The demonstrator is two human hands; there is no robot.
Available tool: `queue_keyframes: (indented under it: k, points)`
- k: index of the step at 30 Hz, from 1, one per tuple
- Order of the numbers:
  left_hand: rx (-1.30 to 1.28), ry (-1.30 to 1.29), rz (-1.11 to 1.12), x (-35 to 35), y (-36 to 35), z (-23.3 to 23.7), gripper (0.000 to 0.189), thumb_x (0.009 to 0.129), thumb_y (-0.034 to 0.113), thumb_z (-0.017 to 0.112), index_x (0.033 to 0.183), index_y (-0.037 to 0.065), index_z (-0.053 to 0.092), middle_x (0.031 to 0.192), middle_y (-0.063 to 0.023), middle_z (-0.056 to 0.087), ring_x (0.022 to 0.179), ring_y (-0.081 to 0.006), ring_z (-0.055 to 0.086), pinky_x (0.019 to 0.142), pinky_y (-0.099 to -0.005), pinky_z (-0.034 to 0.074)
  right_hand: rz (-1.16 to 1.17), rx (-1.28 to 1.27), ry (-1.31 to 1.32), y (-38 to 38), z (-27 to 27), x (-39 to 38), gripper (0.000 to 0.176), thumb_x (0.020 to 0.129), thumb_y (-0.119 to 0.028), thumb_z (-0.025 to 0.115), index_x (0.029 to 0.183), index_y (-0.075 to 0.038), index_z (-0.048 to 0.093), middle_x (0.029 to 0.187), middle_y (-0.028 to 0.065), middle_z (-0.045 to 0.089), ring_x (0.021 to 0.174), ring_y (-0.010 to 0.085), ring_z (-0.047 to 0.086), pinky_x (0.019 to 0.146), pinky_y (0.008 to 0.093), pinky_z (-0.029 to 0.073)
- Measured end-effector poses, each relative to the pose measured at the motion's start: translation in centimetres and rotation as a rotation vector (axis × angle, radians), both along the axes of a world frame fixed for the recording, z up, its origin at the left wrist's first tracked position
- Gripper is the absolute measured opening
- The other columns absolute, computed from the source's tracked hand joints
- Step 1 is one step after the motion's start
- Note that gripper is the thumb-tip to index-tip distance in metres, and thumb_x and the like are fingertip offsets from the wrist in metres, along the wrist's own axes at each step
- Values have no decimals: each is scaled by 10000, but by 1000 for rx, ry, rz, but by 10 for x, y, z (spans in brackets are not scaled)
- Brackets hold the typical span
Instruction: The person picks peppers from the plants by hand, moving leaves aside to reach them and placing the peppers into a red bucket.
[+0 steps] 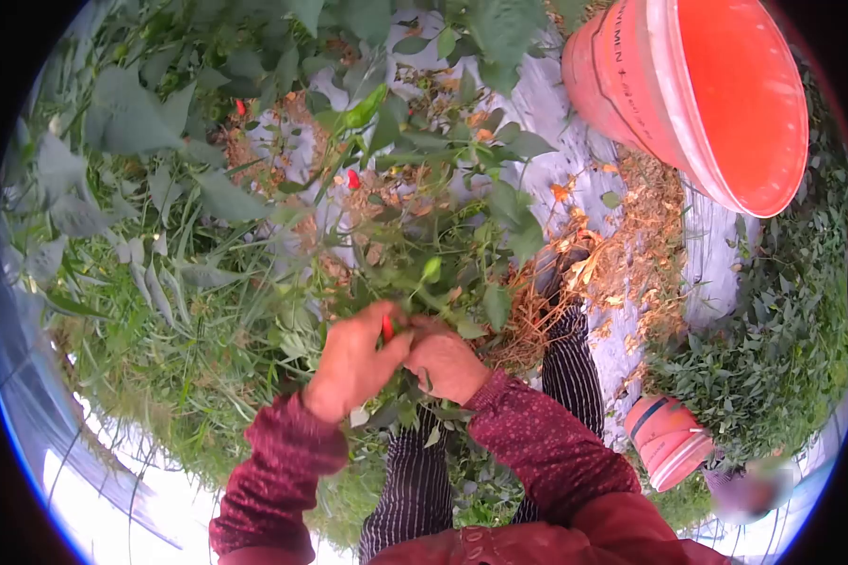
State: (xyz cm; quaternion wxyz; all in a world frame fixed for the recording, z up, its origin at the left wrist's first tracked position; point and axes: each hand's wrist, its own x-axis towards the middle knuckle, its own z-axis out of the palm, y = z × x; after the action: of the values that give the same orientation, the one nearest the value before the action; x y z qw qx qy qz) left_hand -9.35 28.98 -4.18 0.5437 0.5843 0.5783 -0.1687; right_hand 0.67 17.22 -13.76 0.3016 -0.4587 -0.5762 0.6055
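Note:
A red chili pepper [387, 328] shows between the thumb and fingers of my left hand [350, 365], which is closed on it. Right beside it, my right hand [446, 360] has its fingers curled in among the stems, and what they hold is hidden. Both hands are low in the pepper plant [424, 240], close together and almost touching. Higher on the plant hang a green pepper [366, 106] and another small red pepper [352, 179].
A large red bucket [622, 80] stands at upper right, its inside facing me. Farther off at lower right is a smaller-looking red bucket [661, 435] near another person [746, 490]. Grey plastic sheeting [716, 259] and dry leaves [645, 245] cover the ground beside my leg.

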Motion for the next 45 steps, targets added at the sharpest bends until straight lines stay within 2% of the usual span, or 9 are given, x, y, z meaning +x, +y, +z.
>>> queue_keyframes:
  k: [9, 11, 13, 19, 23, 33, 39, 43, 45]
  points:
    - [-311, -337, 229, 23, 13, 48, 286, 776, -4, 672, 1046, 10, 582, 933, -36, 634, 805, -87, 560, 741, -244, 466, 93, -111, -10, 28, 31, 30, 235, 716, -262, 573, 900, -150, 666, 846, 107, 553, 907, 311, 537, 788, 375, 402]
    - [-340, -675, 370, 52, 25, 48, 272, 774, 4, 666, 1029, 35, 576, 943, -48, 617, 786, -112, 581, 714, -254, 481, -388, -273, 478, 41, 56, 40, 317, 755, -235, 580, 1063, -160, 608, 938, 108, 593, 991, 287, 548, 827, 358, 413]
    - [-366, -692, 378, 66, 26, 40, 280, 790, -5, 645, 1059, 34, 574, 966, -40, 607, 835, -99, 576, 739, -247, 477, -321, -256, 427, 36, 50, 41, 340, 748, -233, 597, 1077, -145, 591, 963, 113, 583, 1005, 293, 539, 840, 366, 410]
    - [-286, -421, 480, 60, 22, 9, 188, 820, 51, 617, 1007, 42, 611, 875, 6, 609, 721, -60, 549, 633, -206, 452, 54, -199, 167, 7, 4, 24, 526, 707, -224, 700, 1160, -55, 494, 1112, 146, 523, 1089, 328, 482, 918, 418, 392]
    - [-243, -287, 474, 47, 33, 3, 145, 828, 18, 584, 970, 23, 610, 793, 35, 594, 696, -28, 523, 637, -190, 441, -151, -308, 280, 12, 9, 31, 506, 711, -263, 699, 1090, -2, 489, 1080, 189, 498, 1044, 365, 472, 914, 448, 370]
    - [206, 10, 561, 15, 123, -31, 143, 787, 152, 611, 902, 68, 623, 725, 26, 576, 568, -72, 476, 504, -203, 375, 95, -164, -65, -6, 3, 21, 445, 747, -166, 603, 1141, 1, 482, 958, 158, 581, 968, 307, 524, 870, 392, 435]
    - [20, 325, 949, -23, 134, -63, 77, 766, 163, 614, 811, 113, 576, 644, 46, 479, 516, -87, 433, 450, -206, 311, 51, -187, -95, -16, 0, 13, 414, 723, -45, 568, 1130, 4, 508, 962, 150, 590, 1014, 296, 525, 898, 401, 419]
    - [-374, 167, 887, -25, 130, -68, 92, 752, 152, 626, 826, 107, 597, 619, 51, 477, 439, -87, 398, 328, -218, 247, 158, -268, -111, -6, 8, 22, 430, 722, -50, 590, 1143, -4, 511, 967, 161, 588, 1033, 307, 521, 914, 414, 407]
    - [-360, 202, 548, -10, 128, -59, 121, 751, 208, 635, 834, 127, 600, 659, 58, 490, 492, -90, 414, 493, -226, 350, 329, -336, -112, 4, 12, 32, 440, 738, -76, 611, 1160, -7, 507, 958, 168, 583, 1011, 312, 529, 898, 388, 420]
